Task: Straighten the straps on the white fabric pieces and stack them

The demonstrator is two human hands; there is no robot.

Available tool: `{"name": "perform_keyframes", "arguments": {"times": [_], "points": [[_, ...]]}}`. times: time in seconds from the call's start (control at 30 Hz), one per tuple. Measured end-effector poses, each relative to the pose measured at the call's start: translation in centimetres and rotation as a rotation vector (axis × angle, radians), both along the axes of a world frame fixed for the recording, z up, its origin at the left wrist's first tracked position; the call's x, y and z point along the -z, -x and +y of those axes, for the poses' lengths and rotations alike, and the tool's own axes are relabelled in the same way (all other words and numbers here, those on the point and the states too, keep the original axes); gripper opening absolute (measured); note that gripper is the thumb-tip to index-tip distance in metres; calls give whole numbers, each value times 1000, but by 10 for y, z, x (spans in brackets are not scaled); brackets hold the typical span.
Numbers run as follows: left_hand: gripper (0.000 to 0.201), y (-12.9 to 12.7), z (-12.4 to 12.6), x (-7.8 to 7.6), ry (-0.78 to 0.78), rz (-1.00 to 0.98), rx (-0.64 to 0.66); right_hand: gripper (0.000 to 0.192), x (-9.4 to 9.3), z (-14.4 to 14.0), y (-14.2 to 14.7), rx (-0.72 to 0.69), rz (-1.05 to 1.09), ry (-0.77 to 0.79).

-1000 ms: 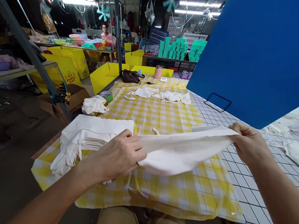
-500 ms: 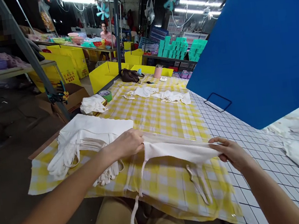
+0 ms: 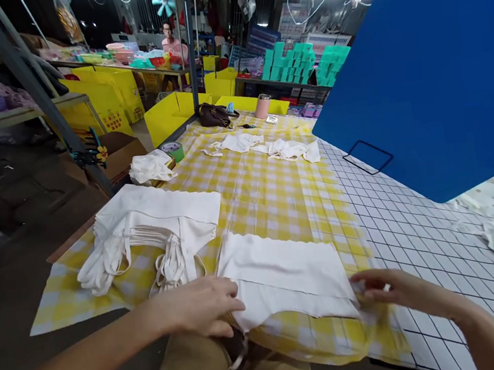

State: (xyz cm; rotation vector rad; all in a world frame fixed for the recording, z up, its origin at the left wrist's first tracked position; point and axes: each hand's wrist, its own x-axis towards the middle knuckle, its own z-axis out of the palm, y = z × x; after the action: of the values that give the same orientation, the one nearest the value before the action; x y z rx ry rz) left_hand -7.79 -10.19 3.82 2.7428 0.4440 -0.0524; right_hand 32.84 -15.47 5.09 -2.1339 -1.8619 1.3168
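Note:
A white strappy top (image 3: 285, 271) lies flat on a yellow checked cloth (image 3: 272, 206), its scalloped edge facing away from me. My left hand (image 3: 208, 305) is at its lower left corner, fingers loosely curved and thumb apart. A strap (image 3: 240, 356) hangs below that hand over the table's front edge. At the lower right corner is my right hand (image 3: 388, 288), finger and thumb apart, with a blurred strap just below. Left of the top lies a stack of similar white tops (image 3: 159, 211) with straps bunched at its front.
Crumpled white pieces (image 3: 288, 149) lie farther up the cloth, near a dark bag (image 3: 215, 115) and pink cup (image 3: 263, 106). Green tape (image 3: 174, 151) sits at the left edge. A large blue board (image 3: 442, 74) overhangs the grid-patterned surface (image 3: 399, 237). A person (image 3: 170, 43) sits far back.
The top, held stretched between both hands before, now lies spread flat on the cloth. Both hands have come lower and nearer, and their grip has loosened.

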Motion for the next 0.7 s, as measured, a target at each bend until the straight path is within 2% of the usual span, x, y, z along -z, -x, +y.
{"name": "perform_keyframes", "arguments": {"times": [0.07,0.17,0.23,0.3,0.4,0.5,0.6,0.7], "points": [[21,-7,10,-2,120,-67,-136,44,8,12,-2,124,-45,-86],[25,-26,38,3,82,-107,-567,38,21,39,6,339,-209,-193],[30,-39,54,13,33,11,-836,33,31,53,17,403,-288,-220],[34,-48,64,25,16,125,-989,31,40,60,30,399,-280,-221],[23,-52,70,37,51,134,-984,32,47,57,42,378,-221,-220],[10,-48,73,42,114,78,-951,35,40,46,44,371,-96,-286],[11,-41,75,41,253,-88,-994,40,17,34,42,396,112,-392],[20,-34,75,27,437,-373,-966,44,-18,18,42,441,285,-419]]}}
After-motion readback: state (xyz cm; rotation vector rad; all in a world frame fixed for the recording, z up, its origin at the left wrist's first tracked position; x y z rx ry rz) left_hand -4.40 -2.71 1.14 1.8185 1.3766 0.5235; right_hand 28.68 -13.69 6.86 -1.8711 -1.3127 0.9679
